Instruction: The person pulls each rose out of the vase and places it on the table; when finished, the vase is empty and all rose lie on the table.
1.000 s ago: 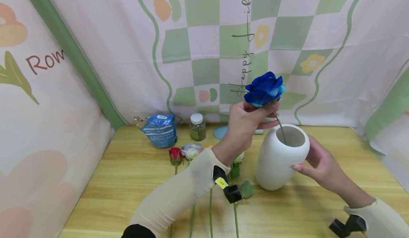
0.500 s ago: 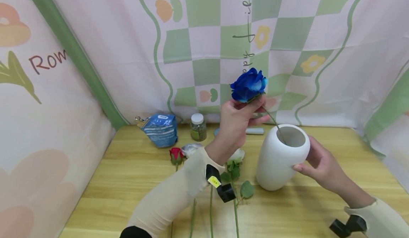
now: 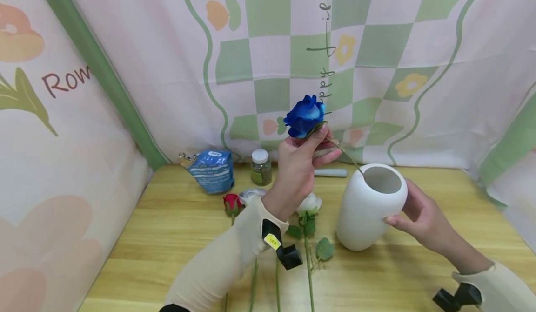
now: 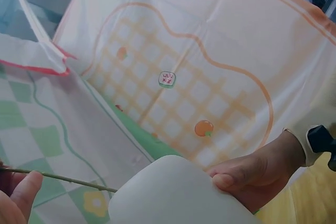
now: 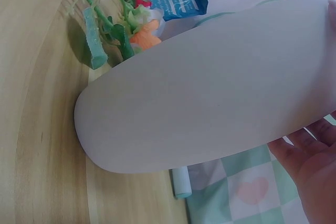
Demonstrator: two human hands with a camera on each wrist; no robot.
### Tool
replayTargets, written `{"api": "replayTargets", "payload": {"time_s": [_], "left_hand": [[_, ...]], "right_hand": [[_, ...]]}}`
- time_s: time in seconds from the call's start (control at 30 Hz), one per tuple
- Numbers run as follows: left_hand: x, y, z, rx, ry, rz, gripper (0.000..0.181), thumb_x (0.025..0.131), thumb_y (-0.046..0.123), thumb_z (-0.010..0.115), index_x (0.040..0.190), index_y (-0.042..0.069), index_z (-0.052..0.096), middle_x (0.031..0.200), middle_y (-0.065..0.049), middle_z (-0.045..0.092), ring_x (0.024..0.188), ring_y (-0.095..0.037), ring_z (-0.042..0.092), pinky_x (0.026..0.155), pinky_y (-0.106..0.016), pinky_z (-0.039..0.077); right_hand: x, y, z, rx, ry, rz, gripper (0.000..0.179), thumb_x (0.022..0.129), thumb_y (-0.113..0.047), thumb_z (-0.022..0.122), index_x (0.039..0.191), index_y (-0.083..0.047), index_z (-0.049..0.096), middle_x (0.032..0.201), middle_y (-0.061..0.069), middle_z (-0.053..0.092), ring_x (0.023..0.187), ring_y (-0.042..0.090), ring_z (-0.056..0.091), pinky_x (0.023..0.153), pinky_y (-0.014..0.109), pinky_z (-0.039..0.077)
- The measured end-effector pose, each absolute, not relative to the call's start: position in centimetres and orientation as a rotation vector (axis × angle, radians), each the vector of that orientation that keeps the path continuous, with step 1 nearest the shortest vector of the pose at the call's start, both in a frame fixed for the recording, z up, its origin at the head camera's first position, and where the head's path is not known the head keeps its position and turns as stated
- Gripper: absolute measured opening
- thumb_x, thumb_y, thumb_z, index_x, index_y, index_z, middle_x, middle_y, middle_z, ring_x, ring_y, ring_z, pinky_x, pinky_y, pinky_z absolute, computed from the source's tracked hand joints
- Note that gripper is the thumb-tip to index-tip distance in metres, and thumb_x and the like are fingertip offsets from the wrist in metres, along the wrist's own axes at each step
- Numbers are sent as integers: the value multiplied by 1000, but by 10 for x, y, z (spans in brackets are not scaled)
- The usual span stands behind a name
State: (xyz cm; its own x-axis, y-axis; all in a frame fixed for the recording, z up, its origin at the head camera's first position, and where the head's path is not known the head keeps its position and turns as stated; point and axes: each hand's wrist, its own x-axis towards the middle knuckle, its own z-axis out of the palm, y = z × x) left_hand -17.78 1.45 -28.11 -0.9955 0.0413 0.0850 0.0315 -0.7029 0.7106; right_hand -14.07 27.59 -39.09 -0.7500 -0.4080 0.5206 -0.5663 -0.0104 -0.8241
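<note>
My left hand (image 3: 295,165) pinches a blue rose (image 3: 304,116) just below its bloom. Its thin stem (image 3: 344,152) slants down to the right and meets the left edge of the vase mouth; in the left wrist view the stem (image 4: 73,180) ends at the vase's rim. My right hand (image 3: 425,214) grips the white vase (image 3: 364,219) from the right side, thumb in front, other fingers mostly hidden behind. The vase leans slightly on the table. Its pale body (image 5: 199,93) fills much of the right wrist view.
Left of the vase lie a red rose (image 3: 231,204), a silvery flower (image 3: 251,194), a white rose (image 3: 310,205) and an orange flower (image 5: 146,36). Farther back are a blue bag (image 3: 211,172), a lidded jar (image 3: 261,168) and a pale blue handle (image 3: 331,172). Curtains surround the table.
My left hand has shifted left with the blue rose, whose stem now tilts more. Its lower part has drawn back from inside the vase mouth to the rim. Vase and right hand stay put.
</note>
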Motion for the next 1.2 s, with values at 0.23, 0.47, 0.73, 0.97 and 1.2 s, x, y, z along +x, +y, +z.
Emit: {"api": "replayTargets", "payload": {"time_s": [0.23, 0.47, 0.73, 0.97, 1.2], "left_hand": [[-177, 9, -285, 83, 1187, 2922, 6, 94, 8, 69, 100, 7, 68, 83, -4, 68, 71, -14, 69, 72, -39, 64], [-175, 3, -285, 62, 1184, 2950, 8, 94, 13, 70, 100, 8, 67, 84, -4, 69, 71, -12, 71, 73, -37, 64], [-173, -2, -287, 58, 1174, 2991, 6, 96, 14, 68, 98, 9, 67, 83, -2, 68, 73, -11, 71, 73, -37, 64], [-176, -13, -292, 15, 1138, 3035, 4, 97, 14, 66, 95, 11, 66, 83, -1, 67, 72, -10, 70, 76, -37, 64], [-177, -24, -301, -79, 1101, 3054, 4, 98, 14, 65, 100, 11, 65, 83, -1, 67, 72, -11, 69, 76, -36, 65]], "right_hand": [[-140, 276, -391, 1053, -2113, 1875, 78, 71, 28, 65, 143, 12, 37, 134, 1, 57, 122, 3, 59, 103, 10, 47], [-140, 276, -391, 1049, -2114, 1878, 78, 72, 27, 65, 143, 12, 38, 134, -1, 58, 122, 2, 59, 103, 10, 47], [-140, 276, -392, 1038, -2130, 1869, 78, 72, 27, 65, 143, 14, 36, 134, -2, 57, 122, 1, 59, 103, 10, 47], [-140, 276, -391, 1049, -2126, 1870, 79, 72, 27, 65, 144, 13, 36, 136, -3, 57, 123, 1, 59, 104, 10, 47], [-140, 276, -391, 1040, -2133, 1873, 78, 72, 27, 65, 144, 12, 37, 135, -3, 57, 123, 2, 59, 104, 10, 47]]}}
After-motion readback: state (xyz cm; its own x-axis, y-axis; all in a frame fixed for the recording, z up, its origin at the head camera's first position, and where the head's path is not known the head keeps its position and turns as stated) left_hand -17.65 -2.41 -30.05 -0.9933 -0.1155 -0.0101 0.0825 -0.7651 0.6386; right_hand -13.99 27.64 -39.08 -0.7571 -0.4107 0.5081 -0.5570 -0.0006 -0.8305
